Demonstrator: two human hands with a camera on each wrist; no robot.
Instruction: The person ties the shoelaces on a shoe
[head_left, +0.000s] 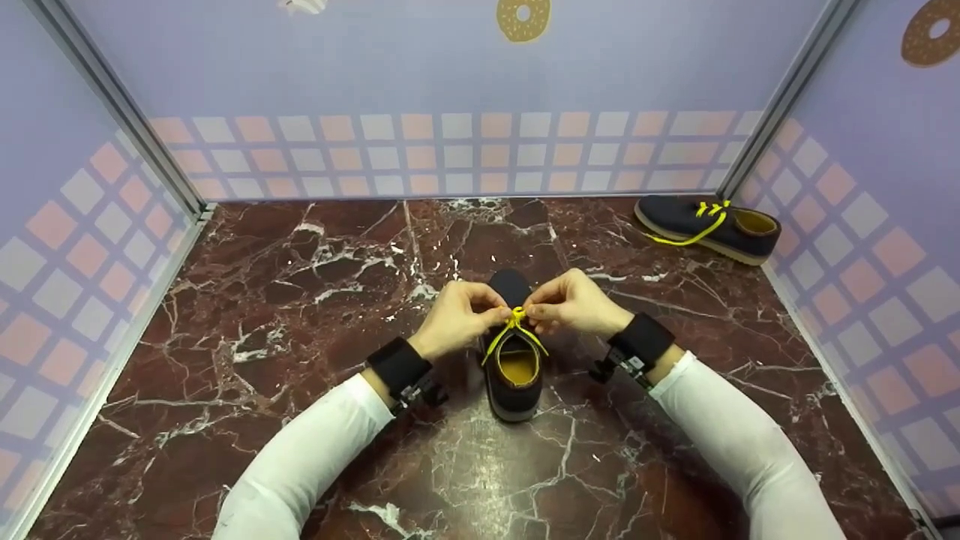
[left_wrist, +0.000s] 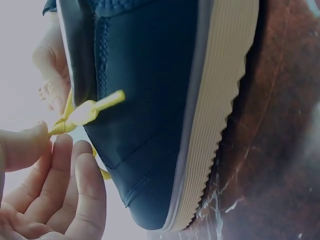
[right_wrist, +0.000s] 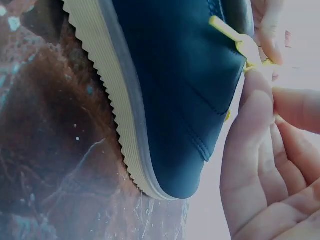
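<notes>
Two pinch grips hold the yellow lace (head_left: 516, 321), fingers (left_wrist: 60, 155) closed: left hand (head_left: 463, 313) at nine o'clock, right hand (head_left: 577, 306) at three. Dark shoe (head_left: 517, 369): tabletop (head_left: 322, 315) centre, toe toward twelve. Apparent step: knotting. Next move likely calls for even outward tension.

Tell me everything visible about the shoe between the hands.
The dark navy shoe stands sole-down on the marbled surface, toe toward the back wall. Its smooth, stitched upper looks leathery; the ridged sole is cream with a toothed edge, and the lining yellowish. A yellow shoelace is gathered on top, ends draped either side, pinched by the left hand and right hand.
</notes>
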